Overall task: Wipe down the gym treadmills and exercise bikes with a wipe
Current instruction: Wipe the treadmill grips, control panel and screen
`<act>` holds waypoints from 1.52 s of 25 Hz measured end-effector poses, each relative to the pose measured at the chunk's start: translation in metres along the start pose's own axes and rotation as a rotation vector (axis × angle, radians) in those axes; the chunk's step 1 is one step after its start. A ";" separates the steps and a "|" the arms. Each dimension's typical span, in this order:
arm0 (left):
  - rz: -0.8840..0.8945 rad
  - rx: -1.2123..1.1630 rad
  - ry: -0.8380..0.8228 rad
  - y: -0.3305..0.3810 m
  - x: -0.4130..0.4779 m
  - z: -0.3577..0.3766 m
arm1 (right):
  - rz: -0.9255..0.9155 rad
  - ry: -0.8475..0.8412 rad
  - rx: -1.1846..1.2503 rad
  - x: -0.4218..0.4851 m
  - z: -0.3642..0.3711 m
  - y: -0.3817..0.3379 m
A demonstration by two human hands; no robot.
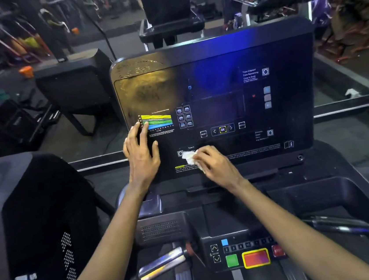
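Your right hand (pixel 215 167) bunches the white wipe (pixel 189 158) under curled fingers, pressing it on the lower part of the treadmill panel (pixel 217 71). Your left hand (pixel 141 155) rests flat, fingers straight, on the panel's left edge, near the wipe, fingertips at the coloured chart (pixel 157 121).

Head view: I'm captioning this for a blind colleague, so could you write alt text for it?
A person's right hand presses a crumpled white wipe against the lower part of a dark treadmill console, while the left hand rests open on its left side beside a coloured chart.
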State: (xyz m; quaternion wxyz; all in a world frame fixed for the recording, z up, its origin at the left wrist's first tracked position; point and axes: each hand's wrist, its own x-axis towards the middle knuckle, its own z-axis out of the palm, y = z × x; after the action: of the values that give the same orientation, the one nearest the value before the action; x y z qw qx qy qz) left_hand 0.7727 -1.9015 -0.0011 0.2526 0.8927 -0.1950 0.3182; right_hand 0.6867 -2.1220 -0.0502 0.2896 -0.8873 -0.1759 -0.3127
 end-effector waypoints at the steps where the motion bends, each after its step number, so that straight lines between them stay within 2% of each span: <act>1: 0.006 0.006 -0.003 0.000 -0.001 -0.001 | -0.012 0.065 -0.011 0.012 -0.004 0.004; 3: 0.013 0.018 -0.008 -0.001 0.000 -0.003 | 0.059 0.255 -0.025 0.043 -0.015 0.011; 5: 0.012 0.022 -0.012 -0.006 0.003 -0.007 | 0.068 0.351 -0.025 0.063 -0.014 0.006; 6: 0.017 0.017 -0.008 -0.008 0.007 -0.009 | 0.027 0.309 -0.056 0.064 -0.006 0.001; 8: 0.036 0.010 -0.001 -0.012 0.016 -0.013 | -0.034 0.073 -0.233 0.057 0.011 -0.009; 10: 0.052 -0.002 -0.012 -0.018 0.026 -0.018 | 0.015 -0.046 -0.423 0.054 0.015 -0.013; 15: 0.063 -0.042 -0.030 -0.032 0.048 -0.028 | 0.234 0.022 -0.429 0.116 0.010 -0.035; 20: 0.115 -0.058 -0.036 -0.042 0.056 -0.033 | 0.143 0.024 -0.517 0.167 0.014 -0.048; 23: 0.138 -0.080 -0.030 -0.045 0.061 -0.034 | 0.261 0.110 -0.500 0.196 0.013 -0.057; 24: 0.145 -0.091 -0.025 -0.047 0.063 -0.033 | 0.260 0.108 -0.479 0.202 0.018 -0.063; 28: 0.200 -0.137 0.001 -0.055 0.068 -0.031 | 0.024 -0.002 -0.469 0.221 0.032 -0.079; 30: 0.206 -0.146 -0.004 -0.055 0.068 -0.031 | 0.028 0.018 -0.502 0.238 0.028 -0.083; 32: 0.209 -0.144 -0.001 -0.054 0.068 -0.032 | 0.121 0.095 -0.535 0.249 0.023 -0.081; 36: 0.206 -0.114 -0.007 -0.051 0.073 -0.037 | 0.537 0.385 -0.474 0.220 -0.003 -0.042; 38: 0.238 -0.107 -0.017 -0.045 0.081 -0.037 | 0.644 0.443 -0.426 0.205 -0.008 -0.035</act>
State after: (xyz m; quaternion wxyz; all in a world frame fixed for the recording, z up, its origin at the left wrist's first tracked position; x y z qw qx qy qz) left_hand 0.8363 -1.8593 0.0632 0.2588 0.8511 -0.3181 0.3277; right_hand 0.8179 -2.0727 0.1034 0.2138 -0.8483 0.2440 -0.4185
